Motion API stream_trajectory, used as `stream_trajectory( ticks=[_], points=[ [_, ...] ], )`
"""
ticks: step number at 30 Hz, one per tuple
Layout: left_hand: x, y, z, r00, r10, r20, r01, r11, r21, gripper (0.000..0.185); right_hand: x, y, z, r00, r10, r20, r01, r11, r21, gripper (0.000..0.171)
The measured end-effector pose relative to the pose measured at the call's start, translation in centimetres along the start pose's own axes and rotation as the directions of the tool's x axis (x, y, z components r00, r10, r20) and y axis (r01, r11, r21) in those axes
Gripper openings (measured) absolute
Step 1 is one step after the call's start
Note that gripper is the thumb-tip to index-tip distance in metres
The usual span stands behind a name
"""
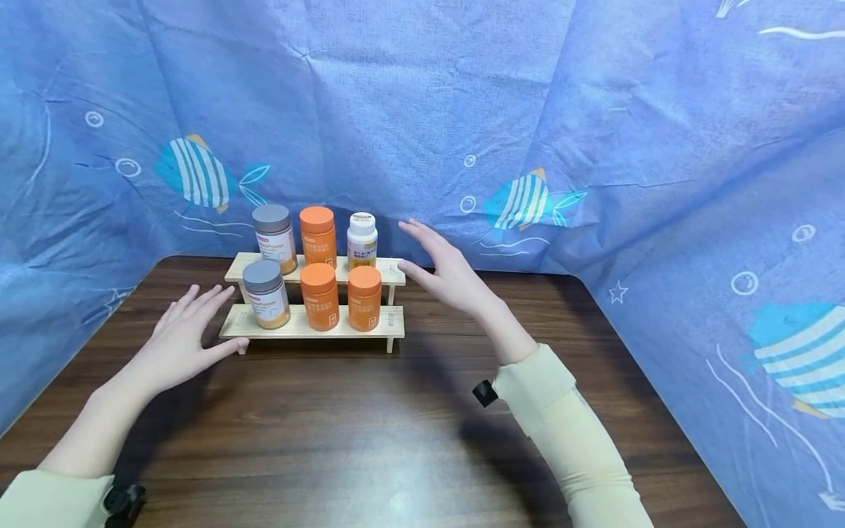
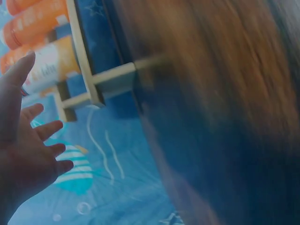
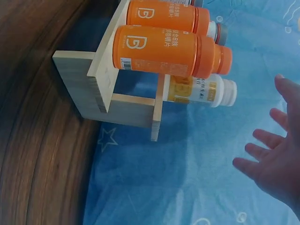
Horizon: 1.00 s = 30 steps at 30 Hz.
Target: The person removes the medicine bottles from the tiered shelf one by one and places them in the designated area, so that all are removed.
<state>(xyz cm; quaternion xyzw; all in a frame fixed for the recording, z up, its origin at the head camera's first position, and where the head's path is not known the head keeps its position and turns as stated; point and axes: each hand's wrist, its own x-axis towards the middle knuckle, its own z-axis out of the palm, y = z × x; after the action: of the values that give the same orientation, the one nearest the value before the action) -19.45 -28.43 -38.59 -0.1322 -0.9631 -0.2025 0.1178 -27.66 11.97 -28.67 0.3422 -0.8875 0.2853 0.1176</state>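
A two-tier pale wooden rack (image 1: pixel 310 332) stands toward the back of the table. Its upper tier bears a grey-lidded bottle (image 1: pixel 274 238), an orange bottle (image 1: pixel 318 238) and a small white bottle (image 1: pixel 362 242). On the lower tier are another grey-lidded bottle (image 1: pixel 266 295) and two orange bottles, a middle one (image 1: pixel 320 297) and a right one (image 1: pixel 364 298). My left hand (image 1: pixel 181 341), fingers spread, is beside the rack's left end. To the right of the white bottle my right hand (image 1: pixel 452 271) hovers with extended fingers. Both hands hold nothing.
The dark wooden table (image 1: pixel 370 425) has its back edge against a blue curtain (image 1: pixel 409 110) printed with fish. The curtain also hangs along the left and right sides. Black wrist devices sit at the left cuff (image 1: pixel 125 502) and right cuff (image 1: pixel 485 393).
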Motion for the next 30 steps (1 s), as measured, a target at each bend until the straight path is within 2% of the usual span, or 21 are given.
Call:
stream_trajectory(
  ticks=[8,13,18,21,24,30],
  points=[
    [0.7,-2.2,0.3,0.998,0.013,0.055,-0.012,1.000,-0.021,0.085,3.4,0.2,1.5,0.999,-0.051,-0.005,0.051,0.999,-0.016,0.060],
    [1.0,-3.3,0.4,0.995,0.021,0.100,-0.016,0.999,-0.050,0.075,5.3,0.2,2.4,0.999,-0.035,0.001,0.035,0.999,0.010,0.059],
    [1.3,-3.6,0.4,0.989,0.042,0.144,-0.026,0.993,-0.114,0.070,6.7,0.5,3.3,1.000,-0.019,-0.017,0.020,0.999,0.036,0.057],
    [1.5,-3.8,0.5,0.982,0.033,0.188,-0.003,0.988,-0.158,0.068,7.3,0.7,3.8,1.000,0.004,-0.029,-0.002,0.998,0.061,0.056],
    [1.7,-4.1,0.6,0.976,0.035,0.213,0.006,0.982,-0.189,0.067,7.7,0.9,4.3,0.998,0.061,-0.023,-0.058,0.994,0.094,0.055],
    [2.2,-5.1,1.0,0.977,0.085,0.198,-0.037,0.971,-0.235,0.061,8.0,1.1,5.2,0.992,0.123,-0.009,-0.120,0.983,0.141,0.054]
  ],
)
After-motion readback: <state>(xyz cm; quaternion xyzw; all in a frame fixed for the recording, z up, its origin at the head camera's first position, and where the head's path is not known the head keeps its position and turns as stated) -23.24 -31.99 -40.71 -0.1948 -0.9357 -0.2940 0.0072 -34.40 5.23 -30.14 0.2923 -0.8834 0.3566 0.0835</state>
